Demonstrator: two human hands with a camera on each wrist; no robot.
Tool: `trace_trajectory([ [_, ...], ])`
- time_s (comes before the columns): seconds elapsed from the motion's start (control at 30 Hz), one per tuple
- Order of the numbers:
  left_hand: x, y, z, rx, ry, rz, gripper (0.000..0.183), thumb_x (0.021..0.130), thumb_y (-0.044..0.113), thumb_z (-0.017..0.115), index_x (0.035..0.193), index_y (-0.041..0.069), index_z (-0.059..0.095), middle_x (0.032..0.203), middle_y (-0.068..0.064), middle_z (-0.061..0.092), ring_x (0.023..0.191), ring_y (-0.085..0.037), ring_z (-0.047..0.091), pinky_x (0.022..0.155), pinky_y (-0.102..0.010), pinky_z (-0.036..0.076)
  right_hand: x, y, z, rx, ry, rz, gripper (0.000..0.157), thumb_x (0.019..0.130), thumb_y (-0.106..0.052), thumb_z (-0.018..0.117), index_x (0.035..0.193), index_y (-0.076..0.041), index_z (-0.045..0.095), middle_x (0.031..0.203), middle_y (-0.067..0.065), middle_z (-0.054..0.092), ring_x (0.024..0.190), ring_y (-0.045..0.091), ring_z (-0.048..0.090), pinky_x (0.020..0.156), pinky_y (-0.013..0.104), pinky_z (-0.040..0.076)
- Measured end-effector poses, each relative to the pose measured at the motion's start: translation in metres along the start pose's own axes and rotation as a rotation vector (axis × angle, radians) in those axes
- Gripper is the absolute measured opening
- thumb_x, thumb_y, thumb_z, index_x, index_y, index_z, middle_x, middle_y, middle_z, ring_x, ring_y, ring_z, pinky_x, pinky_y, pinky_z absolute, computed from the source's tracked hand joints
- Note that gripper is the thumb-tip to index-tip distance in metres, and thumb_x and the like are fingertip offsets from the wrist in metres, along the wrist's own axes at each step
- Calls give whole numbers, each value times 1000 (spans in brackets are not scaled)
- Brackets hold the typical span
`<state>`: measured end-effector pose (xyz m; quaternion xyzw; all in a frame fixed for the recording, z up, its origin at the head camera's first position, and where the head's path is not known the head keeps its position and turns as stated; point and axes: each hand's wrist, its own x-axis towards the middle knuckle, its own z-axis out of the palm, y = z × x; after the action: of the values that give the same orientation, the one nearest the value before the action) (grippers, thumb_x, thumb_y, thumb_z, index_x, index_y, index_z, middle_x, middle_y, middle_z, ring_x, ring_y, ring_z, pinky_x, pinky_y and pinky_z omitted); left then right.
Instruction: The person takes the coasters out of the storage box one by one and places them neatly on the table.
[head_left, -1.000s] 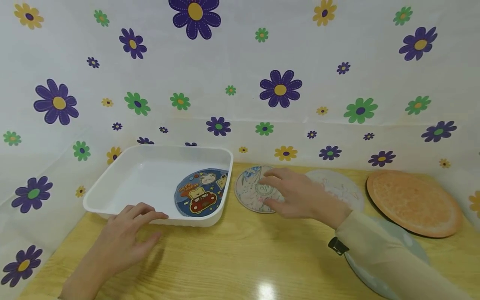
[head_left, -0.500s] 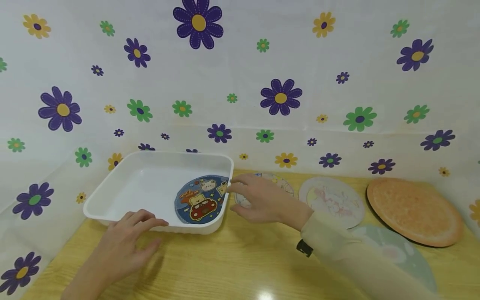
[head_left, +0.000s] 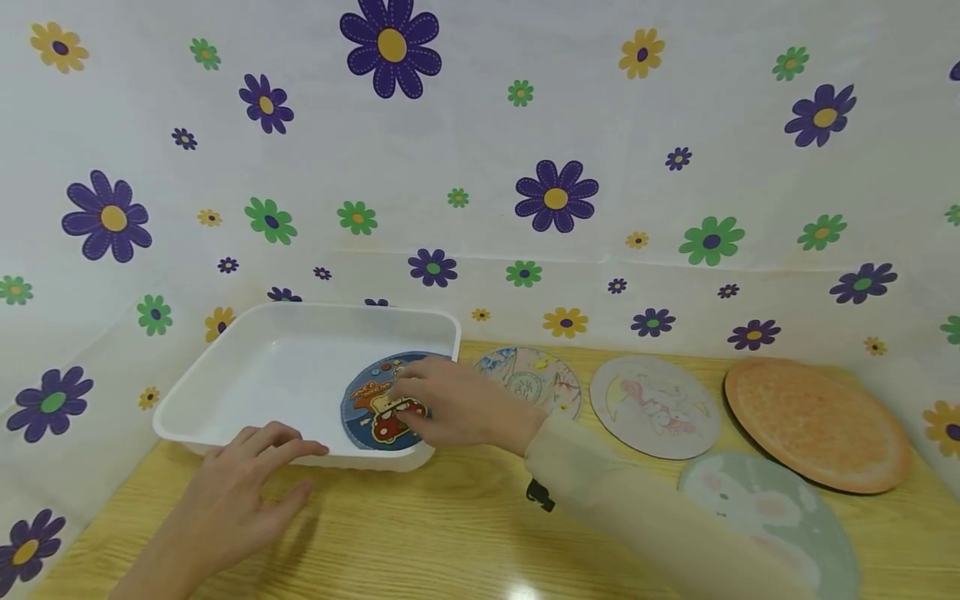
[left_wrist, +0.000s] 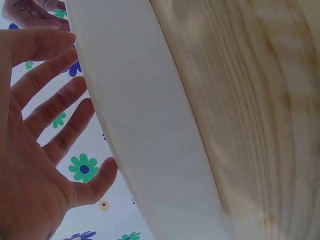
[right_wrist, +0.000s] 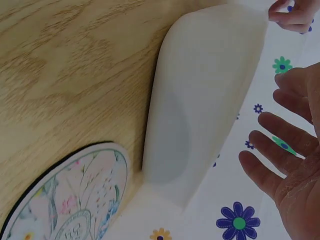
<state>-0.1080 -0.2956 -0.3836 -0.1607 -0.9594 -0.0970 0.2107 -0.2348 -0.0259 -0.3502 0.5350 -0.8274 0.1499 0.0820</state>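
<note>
A white plastic tub [head_left: 285,375] stands at the back left of the table. Inside, at its right end, lies a round blue mat [head_left: 358,417] printed with a cartoon bear in a red car. My right hand [head_left: 453,408] reaches over the tub's right rim and covers part of this mat. In the right wrist view its fingers [right_wrist: 270,135] are loosely bent, with nothing between them. My left hand [head_left: 240,492] is at the tub's front rim; in the left wrist view, several fingertips [left_wrist: 87,105] rest along that edge.
Right of the tub lie a floral round mat [head_left: 543,379], a pale mat with pink figures [head_left: 656,408], an orange-brown mat [head_left: 817,425] and a green rabbit mat [head_left: 780,508]. A flower-printed white sheet [head_left: 465,133] hangs behind the wooden table [head_left: 420,533].
My right hand has moved left, from over the floral mat across the tub's rim to above the blue mat. My left hand has stayed at the front rim.
</note>
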Motion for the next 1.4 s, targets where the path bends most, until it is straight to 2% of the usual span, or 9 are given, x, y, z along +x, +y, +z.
trace_trajectory([
  [0.2,-1,-2,0,1,7,8,37,74,21,87,106,34,73,102,11,66,95,-18,62,68,-41,47,19,0,10,62,-68,26,27,98,-26,67,123,-17,73,120,-1,71,103,10,64,85,17,51],
  [0.3,-1,-3,0,0,16,16,37,74,21,86,105,35,74,101,11,66,93,-17,62,67,-41,47,27,0,15,106,-108,48,29,98,-24,68,125,-16,72,123,-1,72,107,11,66,87,17,51],
  [0.43,0,-4,0,-4,30,27,37,73,19,85,105,34,74,100,12,66,92,-16,62,66,-39,47,36,1,22,185,-153,89,29,97,-20,69,126,-14,72,128,0,72,117,14,66,98,21,49],
  [0.53,0,-4,0,-3,26,21,37,73,19,85,105,34,74,101,11,66,92,-17,62,65,-39,45,41,1,27,208,-199,126,30,96,-21,71,125,-14,72,128,0,72,117,15,66,102,24,48],
  [0.73,0,-4,-1,-6,8,0,37,74,19,85,105,35,73,102,11,67,94,-18,62,66,-38,42,50,-2,32,125,-355,183,35,92,-29,77,124,-15,72,120,-1,73,101,9,62,88,19,49],
  [0.87,1,-4,0,-8,16,3,37,74,19,85,105,35,74,101,11,66,94,-18,61,66,-38,43,57,-2,35,27,-435,212,40,90,-29,79,128,-18,71,124,-5,71,105,9,61,93,22,49],
  [1.0,1,-4,1,-12,46,33,37,73,18,85,104,34,74,100,11,66,91,-17,62,64,-37,44,62,-1,40,-10,-491,249,41,88,-25,80,128,-20,70,121,-7,71,105,9,62,91,24,52],
  [1.17,2,-3,4,-15,76,69,36,72,17,85,103,33,74,99,11,66,89,-16,62,63,-37,45,62,-1,46,-30,-511,287,41,88,-27,81,127,-21,70,118,-9,71,100,6,61,86,23,53],
  [1.4,0,-3,4,-6,54,52,36,73,19,86,104,33,74,100,11,67,90,-18,62,64,-39,46,60,0,48,-11,-488,295,35,87,-28,81,120,-21,72,108,-10,71,94,7,60,82,23,52],
])
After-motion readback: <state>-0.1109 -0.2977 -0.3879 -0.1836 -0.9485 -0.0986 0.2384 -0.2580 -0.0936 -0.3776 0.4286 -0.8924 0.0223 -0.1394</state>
